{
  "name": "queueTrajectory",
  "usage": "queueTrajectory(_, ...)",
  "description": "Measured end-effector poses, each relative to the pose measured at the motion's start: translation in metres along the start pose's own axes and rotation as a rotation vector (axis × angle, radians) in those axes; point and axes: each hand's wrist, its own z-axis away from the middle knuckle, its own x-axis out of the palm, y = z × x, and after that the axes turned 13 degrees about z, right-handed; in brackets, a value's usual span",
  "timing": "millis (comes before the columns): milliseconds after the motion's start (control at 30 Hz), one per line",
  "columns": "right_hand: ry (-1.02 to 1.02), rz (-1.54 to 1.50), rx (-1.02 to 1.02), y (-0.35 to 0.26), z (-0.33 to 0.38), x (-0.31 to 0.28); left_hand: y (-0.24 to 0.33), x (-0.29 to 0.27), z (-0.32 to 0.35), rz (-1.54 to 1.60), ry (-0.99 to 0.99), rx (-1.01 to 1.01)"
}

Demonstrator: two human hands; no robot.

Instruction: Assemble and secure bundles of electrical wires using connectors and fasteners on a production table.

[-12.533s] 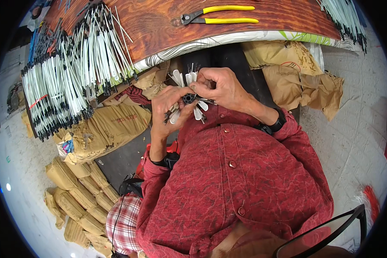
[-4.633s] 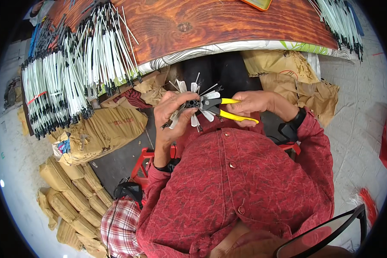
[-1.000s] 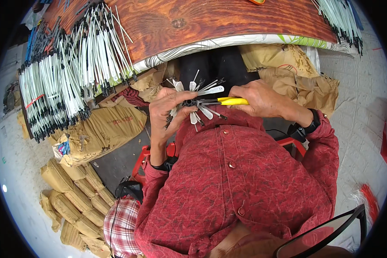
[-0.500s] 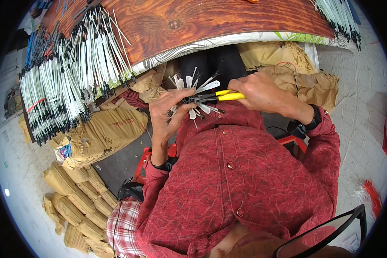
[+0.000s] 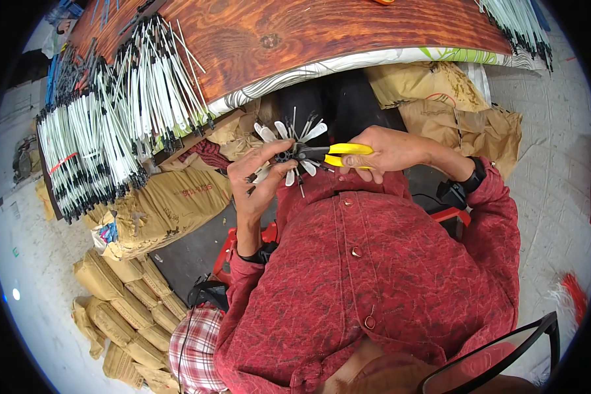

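My left hand (image 5: pixel 259 174) pinches a round black hub between thumb and fingers. White and black ribs fan out all round it, making what looks like an umbrella frame (image 5: pixel 315 131). From the right, my right hand (image 5: pixel 391 150) is closed round the yellow handles of a pair of pliers (image 5: pixel 351 150). The plier jaws reach in among the ribs and meet the hub beside my left fingertips; whether they grip a part is too small to tell. Both hands are held in front of my red patterned shirt, near the table's front edge.
A brown wooden table (image 5: pixel 348 29) spans the far side. Bundles of white, black-tipped ribs (image 5: pixel 98 131) lie at its left, with another bundle (image 5: pixel 519 26) at far right. Brown paper packages (image 5: pixel 171 200) stand below on the left, and crumpled brown paper (image 5: pixel 466 125) lies beyond my right hand.
The plier jaws have moved left, closer in on the hub, and the yellow handles now show farther apart. My left hand keeps its hold on the frame.
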Motion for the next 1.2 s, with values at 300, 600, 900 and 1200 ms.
queueTrajectory(300, 0.033, 0.255, 0.062, -0.016, 0.018, -0.019, 0.003, 0.014, -0.004, -0.090, -0.005, 0.031)
queueTrajectory(600, 0.247, 0.580, -0.032, -0.012, 0.019, -0.015, -0.006, 0.015, -0.002, -0.115, -0.009, 0.121)
queueTrajectory(900, 0.411, 0.712, -0.045, -0.007, 0.008, 0.001, 0.000, 0.019, -0.002, -0.110, 0.061, 0.033)
queueTrajectory(1200, 0.414, 0.653, -0.198, -0.005, -0.006, -0.010, -0.003, -0.016, -0.010, 0.163, 0.116, -0.110)
